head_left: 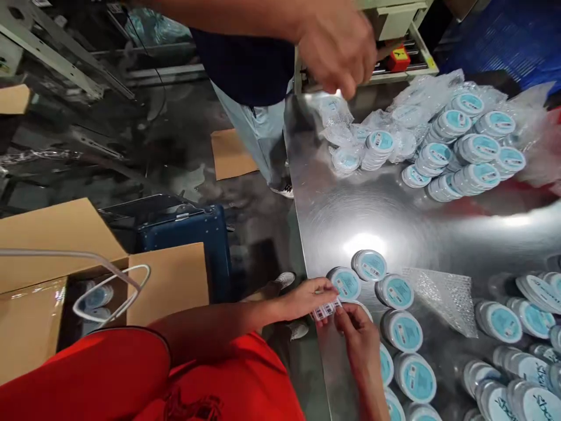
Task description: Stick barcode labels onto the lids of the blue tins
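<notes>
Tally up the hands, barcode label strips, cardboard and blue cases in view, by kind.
Hands: 3 (left hand, right hand, co-worker's hand)
Barcode label strip: 1
Open cardboard carton: 1
Loose cardboard pieces: 2
Blue case: 1
Total: 8

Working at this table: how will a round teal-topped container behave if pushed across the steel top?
The round teal-topped container will probably slide easily on the polished steel table, since both look smooth. Set on its edge, it would likely roll. Its weight can't be told from here.
</notes>
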Tool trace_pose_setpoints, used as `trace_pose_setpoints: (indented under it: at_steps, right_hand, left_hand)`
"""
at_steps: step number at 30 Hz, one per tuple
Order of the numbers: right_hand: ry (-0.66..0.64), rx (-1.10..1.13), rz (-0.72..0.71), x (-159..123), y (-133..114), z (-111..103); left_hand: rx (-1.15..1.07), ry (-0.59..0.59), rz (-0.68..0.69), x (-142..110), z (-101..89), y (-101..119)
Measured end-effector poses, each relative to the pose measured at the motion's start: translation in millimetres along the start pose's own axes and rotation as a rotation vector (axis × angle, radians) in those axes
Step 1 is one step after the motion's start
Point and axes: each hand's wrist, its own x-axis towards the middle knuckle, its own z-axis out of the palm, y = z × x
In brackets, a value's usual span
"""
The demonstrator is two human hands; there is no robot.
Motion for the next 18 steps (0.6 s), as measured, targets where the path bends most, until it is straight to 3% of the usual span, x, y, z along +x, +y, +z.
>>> trace_pose_setpoints:
  at_steps: [2, 6, 10, 15, 18]
  right_hand:
    - [-0.002, -0.006, 0.049, -5, 2, 3]
    - [0.072, 0.031, 0.085, -17, 2, 11]
    - [0.065, 0.006, 0.093, -18, 5, 17]
    - [0.186, -0.067, 0.144, 12, 13, 4]
    - [0.153, -0.128, 0.18, 38, 17, -8]
  left_hand:
    - [0.054, -0.024, -0.021, -4, -0.6, -3]
    - [0.258, 0.069, -0.038, -4, -1.8, -14]
    - [0.351, 0.039, -0.057, 0, -7.0, -19]
    - [0.377, 0.005, -0.122, 5, -22.3, -21]
    - [0.445, -0.015, -0.135, 7, -31.0, -25]
